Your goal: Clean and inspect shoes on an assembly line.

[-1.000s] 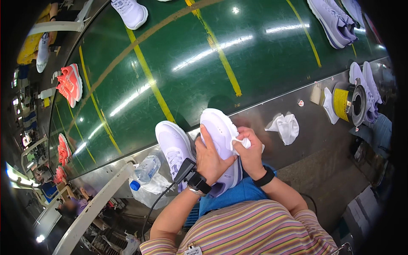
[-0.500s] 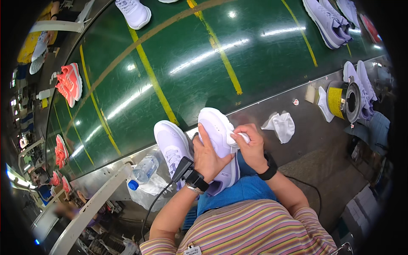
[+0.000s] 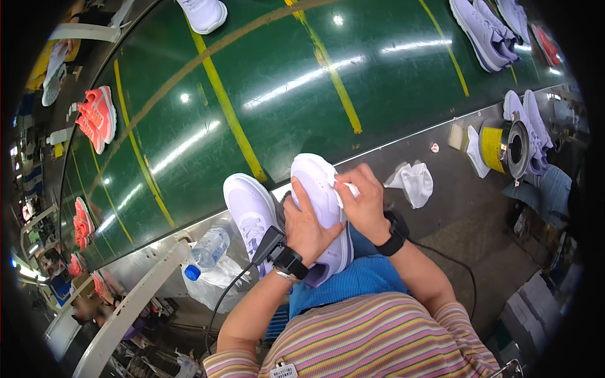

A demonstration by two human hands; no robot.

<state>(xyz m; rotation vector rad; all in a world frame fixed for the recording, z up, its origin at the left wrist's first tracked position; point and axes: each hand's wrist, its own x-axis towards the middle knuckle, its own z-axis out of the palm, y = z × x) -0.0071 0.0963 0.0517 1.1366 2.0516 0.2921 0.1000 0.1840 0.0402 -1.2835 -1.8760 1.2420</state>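
Observation:
A lavender sneaker (image 3: pixel 313 172) with a white sole rests against my lap, its toe pointing away from me. My left hand (image 3: pixel 305 228) grips it across the upper, thumb and fingers spread around its sides. Between the fingertips of my right hand (image 3: pixel 367 205) is a white cloth (image 3: pixel 347 183), pressed to the right edge of the sneaker's toe, where the upper meets the sole. The matching lavender sneaker (image 3: pixel 250 205) stands just left, partly hidden by my left wrist. Another crumpled white cloth (image 3: pixel 413 184) lies on the metal ledge (image 3: pixel 441 170) to the right.
Beyond the ledge runs a green conveyor belt (image 3: pixel 265 132) with coral sneakers (image 3: pixel 97 120) at left and lavender sneakers (image 3: pixel 482 34) at far right. A yellow-labelled tin (image 3: pixel 495 148) stands right. At left are a plastic bottle (image 3: pixel 211 247) and a white metal bar (image 3: pixel 135 302).
My right hand and its cloth have moved slightly up and left along the toe edge. My left hand keeps its hold on the sneaker. The whole view has shifted a little.

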